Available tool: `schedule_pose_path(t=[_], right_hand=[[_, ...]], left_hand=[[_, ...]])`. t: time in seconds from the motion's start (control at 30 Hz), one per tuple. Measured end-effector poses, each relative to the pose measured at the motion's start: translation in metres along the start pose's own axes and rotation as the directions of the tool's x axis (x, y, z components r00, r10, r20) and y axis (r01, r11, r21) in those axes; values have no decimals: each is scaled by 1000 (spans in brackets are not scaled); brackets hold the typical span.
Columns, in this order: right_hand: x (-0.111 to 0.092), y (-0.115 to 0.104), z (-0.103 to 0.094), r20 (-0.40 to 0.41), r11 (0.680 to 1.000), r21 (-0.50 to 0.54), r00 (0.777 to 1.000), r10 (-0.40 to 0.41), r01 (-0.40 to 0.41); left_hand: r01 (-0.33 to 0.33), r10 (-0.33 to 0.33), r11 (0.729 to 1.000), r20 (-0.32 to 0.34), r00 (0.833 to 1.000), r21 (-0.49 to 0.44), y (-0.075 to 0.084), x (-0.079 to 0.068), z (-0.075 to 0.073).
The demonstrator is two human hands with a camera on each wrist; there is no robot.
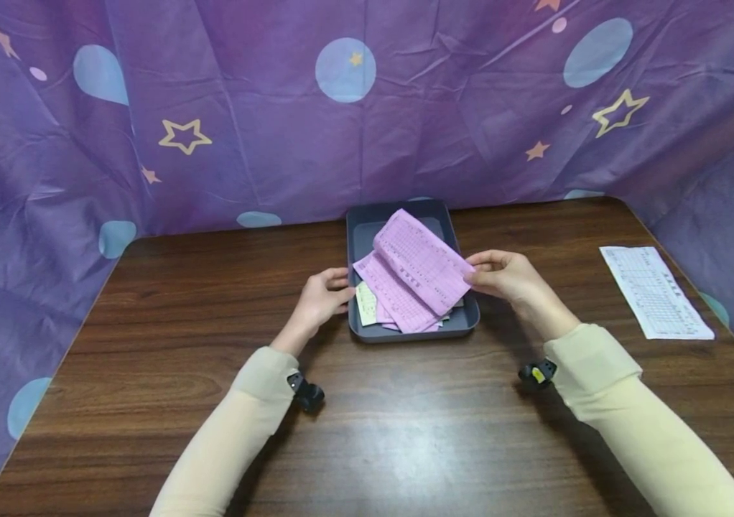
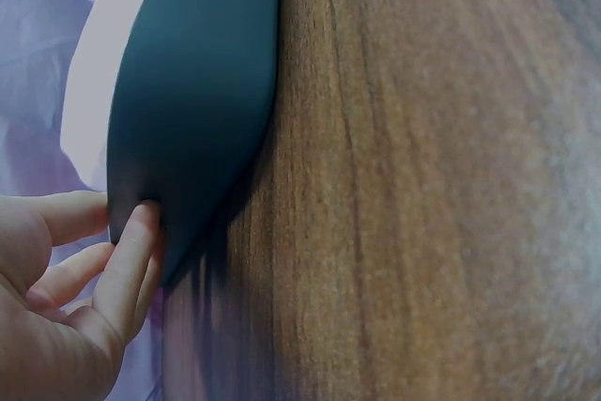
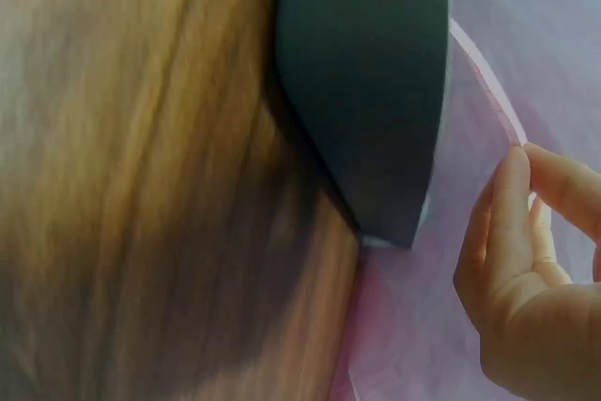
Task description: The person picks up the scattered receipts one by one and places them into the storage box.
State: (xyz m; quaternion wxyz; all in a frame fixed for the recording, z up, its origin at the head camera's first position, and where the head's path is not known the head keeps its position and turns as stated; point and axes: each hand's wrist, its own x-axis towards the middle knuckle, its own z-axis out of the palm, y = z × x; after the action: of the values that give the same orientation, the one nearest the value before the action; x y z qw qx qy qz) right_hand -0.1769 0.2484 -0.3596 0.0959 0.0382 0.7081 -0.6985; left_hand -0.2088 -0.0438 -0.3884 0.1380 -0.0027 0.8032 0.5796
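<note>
A dark grey tray holds loose printed sheets. My right hand pinches the right corner of a pink sheet between thumb and fingers, lifting that corner above the rim. In the right wrist view the pink sheet shows as a thin curved edge. Under it lie another pink sheet and a pale yellow-green sheet; others are mostly hidden. At the tray's left side, my left hand grips the wall, its fingertips on the outer face of the tray and thumb at the rim.
A white printed sheet lies near the right edge of the brown wooden table. Behind the table hangs a purple cloth with stars and circles. Each wrist wears a small black camera.
</note>
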Motion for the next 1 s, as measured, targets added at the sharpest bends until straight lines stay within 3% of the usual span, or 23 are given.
schedule_pose_path(t=[0.43, 0.67, 0.8, 1.0], right_hand=[[7, 7, 20, 3, 991, -130, 1000, 19, -18], [8, 9, 26, -11, 973, -231, 1000, -12, 9], [8, 11, 28, -26, 936, -350, 998, -59, 46], [9, 14, 29, -40, 837, -539, 989, -141, 98]], left_hand=[[0, 0, 1000, 3, 1000, -5, 1, 0, 0], [-4, 4, 1000, 3, 1000, 0, 1, 0, 0], [-5, 5, 1000, 4, 1000, 6, 0, 0, 0], [1, -1, 1000, 7, 1000, 4, 1, 0, 0]])
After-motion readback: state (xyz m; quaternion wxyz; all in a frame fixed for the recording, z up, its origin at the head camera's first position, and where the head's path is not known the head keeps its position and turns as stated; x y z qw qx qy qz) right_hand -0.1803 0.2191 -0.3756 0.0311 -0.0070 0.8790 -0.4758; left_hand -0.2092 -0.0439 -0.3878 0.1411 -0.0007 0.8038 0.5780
